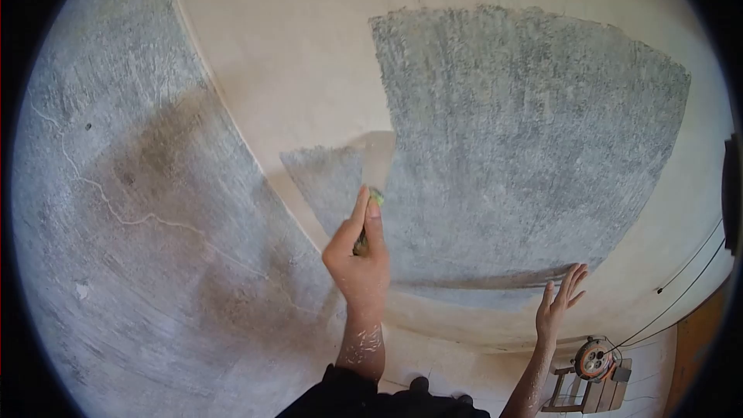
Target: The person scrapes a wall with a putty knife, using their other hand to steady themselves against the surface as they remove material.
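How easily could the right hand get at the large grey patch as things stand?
Probably yes: the right hand is open and empty, raised just below the lower edge of the large grey patch, with nothing between them.

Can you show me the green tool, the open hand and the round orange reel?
Green tool (376, 198): head view, on the green end that shows against the grey patch.
Right hand (559, 303): head view, on the middle of the open hand.
Orange reel (594, 359): head view, on its round hub.

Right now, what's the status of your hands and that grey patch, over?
Left hand shut on green-handled tool, at grey patch edge. Right hand open, empty, raised. Nothing in the way.
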The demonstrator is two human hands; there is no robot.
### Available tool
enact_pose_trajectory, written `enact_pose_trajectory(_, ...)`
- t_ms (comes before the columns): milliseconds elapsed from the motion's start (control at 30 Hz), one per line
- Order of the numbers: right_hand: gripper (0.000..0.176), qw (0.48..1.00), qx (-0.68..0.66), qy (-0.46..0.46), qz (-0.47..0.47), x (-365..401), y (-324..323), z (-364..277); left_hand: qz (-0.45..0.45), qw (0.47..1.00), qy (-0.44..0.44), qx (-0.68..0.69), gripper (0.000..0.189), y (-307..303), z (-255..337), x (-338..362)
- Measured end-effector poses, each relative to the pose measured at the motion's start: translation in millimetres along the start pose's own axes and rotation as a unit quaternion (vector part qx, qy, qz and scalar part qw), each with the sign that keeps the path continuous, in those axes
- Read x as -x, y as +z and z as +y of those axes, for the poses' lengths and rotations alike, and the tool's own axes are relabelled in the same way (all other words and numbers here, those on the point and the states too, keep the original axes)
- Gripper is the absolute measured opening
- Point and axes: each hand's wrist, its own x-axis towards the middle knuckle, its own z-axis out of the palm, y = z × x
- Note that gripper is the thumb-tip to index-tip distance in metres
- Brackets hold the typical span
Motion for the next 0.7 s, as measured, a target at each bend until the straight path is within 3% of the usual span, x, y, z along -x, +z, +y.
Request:
enact_pose_trajectory(67,0.07,1.0,-0.005,0.005,0.01,-4,4,1,-0.06,0.991,-0.115,0.012,0.03,-9,8,-7)
enact_pose_trajectory(133,0.075,1.0,-0.01,0.003,0.01,4,11,-1,-0.09,0.983,-0.159,0.005,0.031,-21,1,3)
enact_pose_trajectory(300,0.089,0.999,-0.017,-0.004,0.05,-1,31,-6,-0.052,0.995,-0.08,0.035,0.032,1,-4,8)
enact_pose_trajectory(500,0.094,0.999,-0.005,0.01,0.033,-1,29,-5,-0.093,0.991,-0.091,0.002,0.032,-20,-15,11)
enact_pose_trajectory(600,0.093,1.0,-0.01,0.017,0.018,0,25,-4,-0.034,0.999,0.003,-0.012,0.03,-1,-22,8)
enact_pose_trajectory(700,0.095,0.999,-0.019,0.008,0.037,0,30,-5,-0.032,0.999,0.009,0.03,0.031,-8,-8,-13)
